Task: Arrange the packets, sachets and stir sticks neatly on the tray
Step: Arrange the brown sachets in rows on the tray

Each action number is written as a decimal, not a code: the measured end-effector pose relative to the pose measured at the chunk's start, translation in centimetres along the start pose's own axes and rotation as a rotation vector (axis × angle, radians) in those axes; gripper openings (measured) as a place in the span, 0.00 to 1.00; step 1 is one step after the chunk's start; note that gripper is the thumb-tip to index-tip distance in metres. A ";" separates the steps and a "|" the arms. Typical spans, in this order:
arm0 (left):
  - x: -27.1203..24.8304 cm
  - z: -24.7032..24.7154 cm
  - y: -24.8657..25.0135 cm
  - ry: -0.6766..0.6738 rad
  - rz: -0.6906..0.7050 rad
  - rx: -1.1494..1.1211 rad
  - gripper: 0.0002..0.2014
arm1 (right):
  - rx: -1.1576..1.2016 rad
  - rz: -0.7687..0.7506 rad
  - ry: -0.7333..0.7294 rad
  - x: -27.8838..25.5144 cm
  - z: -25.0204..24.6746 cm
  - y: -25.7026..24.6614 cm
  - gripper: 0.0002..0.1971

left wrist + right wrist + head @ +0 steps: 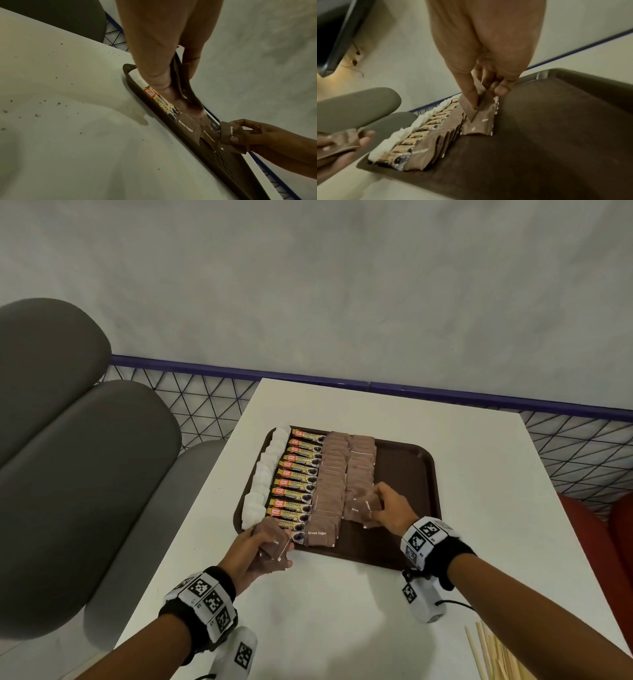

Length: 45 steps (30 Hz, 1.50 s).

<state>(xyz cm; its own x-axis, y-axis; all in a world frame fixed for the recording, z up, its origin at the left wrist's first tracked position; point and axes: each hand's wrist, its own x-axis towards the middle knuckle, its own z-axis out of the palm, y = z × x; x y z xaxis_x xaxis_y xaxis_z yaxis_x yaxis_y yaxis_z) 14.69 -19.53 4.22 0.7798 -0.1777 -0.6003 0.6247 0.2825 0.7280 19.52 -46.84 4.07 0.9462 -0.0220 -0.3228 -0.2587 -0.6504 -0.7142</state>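
A dark brown tray point(407, 463) sits on the white table. It holds a column of white sachets point(263, 477), a column of coffee granule sticks point(298, 474) and two columns of brown sugar sachets point(334, 474). My left hand point(260, 549) grips a stack of brown sugar sachets point(272, 537) at the tray's near left corner; the same stack point(181, 81) shows in the left wrist view. My right hand point(390, 508) pinches a brown sugar sachet point(471, 106) at the near end of the right column point(359, 474). Wooden stir sticks point(493, 652) lie at the table's near right.
The right half of the tray point(556, 121) is bare. Grey padded seats point(85, 457) stand to the left. A mesh fence with a blue rail point(445, 392) runs behind the table. Red seats point(603, 529) are at the right.
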 end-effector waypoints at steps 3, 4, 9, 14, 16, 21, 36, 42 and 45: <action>0.1 0.0 0.1 0.018 0.005 -0.001 0.10 | -0.180 -0.010 -0.055 0.6 0.0 0.1 0.15; 0.2 0.1 0.1 0.030 0.007 -0.007 0.10 | -0.242 -0.024 -0.078 0.9 0.2 0.2 0.17; 0.2 0.4 0.3 0.053 0.016 0.001 0.10 | -0.514 -0.076 -0.170 1.5 1.2 -0.4 0.17; 0.4 0.2 0.0 0.063 0.016 0.001 0.14 | -0.551 -0.208 -0.120 2.0 2.7 -0.5 0.18; 0.3 0.3 -0.1 0.056 0.014 0.014 0.13 | -0.570 -0.217 -0.076 2.2 3.1 -0.5 0.21; 0.3 0.6 -0.3 0.058 0.017 0.010 0.11 | -0.530 -0.189 0.045 2.1 3.7 0.0 0.25; -0.2 1.8 -0.1 0.003 0.104 0.085 0.11 | 0.118 -0.382 -0.217 -1.5 7.1 -3.4 0.07; 0.0 1.4 -0.1 -0.020 0.063 0.058 0.11 | 0.405 -0.205 -0.141 -1.2 6.2 -4.0 0.12; 0.3 0.7 -0.2 -0.013 0.037 0.018 0.14 | 0.516 -0.124 -0.027 -0.8 4.1 -3.4 0.10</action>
<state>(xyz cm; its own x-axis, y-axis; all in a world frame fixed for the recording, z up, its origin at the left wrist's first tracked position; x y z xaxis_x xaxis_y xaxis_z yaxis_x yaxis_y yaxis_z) 14.84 -20.29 4.09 0.8026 -0.1800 -0.5688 0.5962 0.2725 0.7551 18.83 -41.50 4.18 0.9722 0.0557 -0.2274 -0.2134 -0.1881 -0.9587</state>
